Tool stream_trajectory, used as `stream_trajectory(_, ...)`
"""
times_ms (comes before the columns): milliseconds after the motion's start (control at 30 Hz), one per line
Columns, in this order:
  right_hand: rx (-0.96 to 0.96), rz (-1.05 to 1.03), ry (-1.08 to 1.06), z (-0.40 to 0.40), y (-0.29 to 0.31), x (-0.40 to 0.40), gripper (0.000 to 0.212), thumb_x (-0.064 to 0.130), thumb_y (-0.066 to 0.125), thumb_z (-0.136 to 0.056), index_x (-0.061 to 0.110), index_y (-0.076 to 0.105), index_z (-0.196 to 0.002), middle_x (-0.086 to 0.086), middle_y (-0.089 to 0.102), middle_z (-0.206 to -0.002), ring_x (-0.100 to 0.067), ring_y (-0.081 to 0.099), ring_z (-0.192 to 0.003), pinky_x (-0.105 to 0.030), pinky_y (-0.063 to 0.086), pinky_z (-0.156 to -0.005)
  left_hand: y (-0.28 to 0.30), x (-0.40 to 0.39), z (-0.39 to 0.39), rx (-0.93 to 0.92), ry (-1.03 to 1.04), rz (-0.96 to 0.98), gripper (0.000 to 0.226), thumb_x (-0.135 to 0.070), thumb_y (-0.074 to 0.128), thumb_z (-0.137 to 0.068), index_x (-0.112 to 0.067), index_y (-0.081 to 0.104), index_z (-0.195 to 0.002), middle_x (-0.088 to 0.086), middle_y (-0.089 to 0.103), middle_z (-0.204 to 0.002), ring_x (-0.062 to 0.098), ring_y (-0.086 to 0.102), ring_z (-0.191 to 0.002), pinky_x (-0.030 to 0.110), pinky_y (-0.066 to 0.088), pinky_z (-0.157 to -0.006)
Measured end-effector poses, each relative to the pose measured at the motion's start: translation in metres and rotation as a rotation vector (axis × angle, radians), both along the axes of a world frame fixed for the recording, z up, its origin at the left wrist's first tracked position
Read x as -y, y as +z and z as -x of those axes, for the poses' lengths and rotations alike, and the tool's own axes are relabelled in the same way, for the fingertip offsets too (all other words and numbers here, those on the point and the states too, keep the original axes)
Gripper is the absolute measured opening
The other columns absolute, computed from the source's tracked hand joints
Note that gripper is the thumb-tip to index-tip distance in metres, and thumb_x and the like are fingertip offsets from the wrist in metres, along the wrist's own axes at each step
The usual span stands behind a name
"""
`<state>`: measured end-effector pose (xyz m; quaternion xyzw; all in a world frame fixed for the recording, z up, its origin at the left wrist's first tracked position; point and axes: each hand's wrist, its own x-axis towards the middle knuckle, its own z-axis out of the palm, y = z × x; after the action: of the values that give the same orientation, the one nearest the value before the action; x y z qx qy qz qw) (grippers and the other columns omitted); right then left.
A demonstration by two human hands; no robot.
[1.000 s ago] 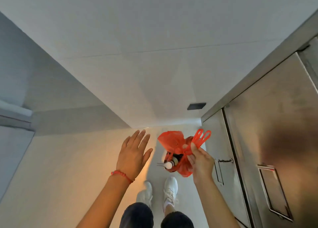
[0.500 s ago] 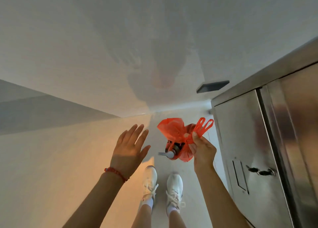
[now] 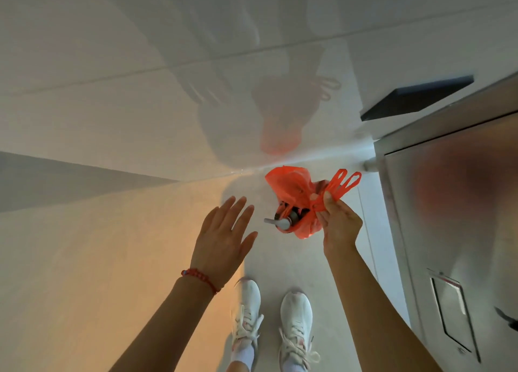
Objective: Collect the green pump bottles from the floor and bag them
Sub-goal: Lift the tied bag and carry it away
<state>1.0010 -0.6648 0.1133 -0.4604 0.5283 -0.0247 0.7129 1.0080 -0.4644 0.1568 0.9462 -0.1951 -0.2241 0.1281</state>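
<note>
An orange plastic bag (image 3: 294, 192) hangs in the air above the floor, its handles pinched in my right hand (image 3: 337, 223). A grey pump head (image 3: 279, 222) pokes out of the bag's opening; the bottle body below it is hidden inside the bag. My left hand (image 3: 222, 237) is held flat to the left of the bag, fingers spread, empty, a red bead bracelet on its wrist. No green bottle shows on the floor.
A stainless steel cabinet (image 3: 454, 217) with a handle plate stands close on the right. A glossy white wall (image 3: 168, 77) rises just ahead and reflects my hands and bag. My white sneakers (image 3: 297, 321) stand on pale floor (image 3: 98, 259) below the bag.
The view has tilted down and nearer the wall; the cabinet looks closer. Both hands keep their pose, the bag still hanging from my right hand.
</note>
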Motion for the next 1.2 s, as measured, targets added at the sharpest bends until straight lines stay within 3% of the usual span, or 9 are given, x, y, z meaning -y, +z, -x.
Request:
stream_trajectory(300, 0.020, 0.086, 0.032, -0.005, -0.035, 0.000, 0.008, 0.007, 0.065, -0.081, 0.013, 0.068, -0.076, 0.013, 0.069, -0.055, -0.011, 0.066, -0.069, -0.025, 0.054, -0.073, -0.031, 0.009, -0.007, -0.022, 0.016, 0.006, 0.058, -0.043, 0.019, -0.095, -0.006, 0.058, -0.117, 0.017, 0.061, -0.122, 0.035, 0.056, -0.113, 0.050, 0.048, -0.088)
stream_trajectory(467, 0.038, 0.176, 0.025, -0.009, -0.035, 0.003, 0.011, 0.005, 0.065, -0.081, 0.014, 0.069, -0.080, 0.016, 0.066, -0.052, -0.014, 0.062, -0.071, -0.024, 0.053, -0.072, -0.028, 0.011, -0.003, -0.038, 0.046, 0.008, 0.062, -0.044, 0.014, -0.095, -0.005, 0.056, -0.119, 0.018, 0.059, -0.124, 0.036, 0.054, -0.116, 0.051, 0.046, -0.090)
stream_trajectory(633, 0.016, 0.306, 0.059, -0.007, -0.037, 0.007, 0.012, 0.010, 0.066, -0.081, 0.017, 0.067, -0.071, 0.020, 0.061, -0.045, -0.010, 0.060, -0.066, -0.009, 0.048, -0.054, -0.023, 0.010, 0.005, -0.040, 0.050, -0.002, 0.063, -0.045, 0.013, -0.095, -0.005, 0.057, -0.118, 0.017, 0.060, -0.123, 0.036, 0.055, -0.115, 0.051, 0.046, -0.089)
stream_trajectory(733, -0.010, 0.345, 0.067, -0.002, -0.038, 0.010, 0.012, 0.011, 0.068, -0.080, 0.019, 0.067, -0.070, 0.018, 0.063, -0.048, -0.012, 0.062, -0.069, -0.016, 0.048, -0.064, -0.020, 0.010, 0.008, -0.053, 0.054, -0.015, 0.064, -0.045, 0.012, -0.095, -0.006, 0.058, -0.118, 0.017, 0.061, -0.122, 0.035, 0.056, -0.114, 0.050, 0.047, -0.088)
stream_trajectory(833, -0.022, 0.367, 0.047, 0.004, -0.039, 0.013, 0.009, 0.011, 0.068, -0.079, 0.016, 0.070, -0.086, 0.009, 0.065, -0.066, -0.017, 0.063, -0.079, -0.025, 0.047, -0.077, -0.018, 0.011, 0.010, -0.048, 0.061, -0.016, 0.066, -0.046, 0.011, -0.096, -0.006, 0.058, -0.117, 0.017, 0.062, -0.121, 0.036, 0.056, -0.112, 0.051, 0.047, -0.087)
stream_trajectory(900, -0.037, 0.396, 0.066, 0.010, -0.040, 0.014, 0.007, 0.011, 0.068, -0.080, 0.017, 0.068, -0.083, 0.007, 0.064, -0.067, -0.015, 0.062, -0.074, -0.026, 0.048, -0.077, -0.018, 0.011, 0.011, -0.048, 0.062, -0.011, 0.065, -0.046, 0.011, -0.095, -0.006, 0.058, -0.117, 0.017, 0.061, -0.122, 0.036, 0.056, -0.113, 0.051, 0.047, -0.088)
stream_trajectory(1000, -0.071, 0.422, 0.088, 0.019, -0.040, 0.015, 0.011, 0.010, 0.066, -0.082, 0.000, 0.068, -0.085, 0.001, 0.061, -0.066, -0.014, 0.058, -0.065, -0.032, 0.051, -0.077, -0.012, 0.011, 0.011, -0.024, 0.055, -0.015, 0.064, -0.045, 0.012, -0.095, -0.005, 0.057, -0.118, 0.018, 0.061, -0.122, 0.036, 0.055, -0.114, 0.051, 0.047, -0.088)
stream_trajectory(1133, -0.118, 0.356, 0.050, 0.029, -0.034, 0.012, 0.012, 0.010, 0.066, -0.082, 0.009, 0.068, -0.093, -0.002, 0.065, -0.078, -0.024, 0.064, -0.081, -0.037, 0.050, -0.085, -0.003, 0.012, 0.012, -0.028, 0.071, -0.020, 0.066, -0.046, 0.011, -0.095, -0.006, 0.058, -0.117, 0.017, 0.061, -0.122, 0.036, 0.055, -0.114, 0.052, 0.047, -0.088)
stream_trajectory(1200, -0.138, 0.336, 0.054, 0.034, -0.027, 0.010, 0.012, 0.009, 0.066, -0.081, 0.005, 0.068, -0.093, -0.002, 0.065, -0.078, -0.030, 0.065, -0.087, -0.041, 0.050, -0.089, 0.003, 0.012, 0.012, -0.013, 0.052, -0.014, 0.067, -0.047, 0.010, -0.095, -0.006, 0.058, -0.117, 0.018, 0.061, -0.122, 0.036, 0.055, -0.114, 0.052, 0.046, -0.088)
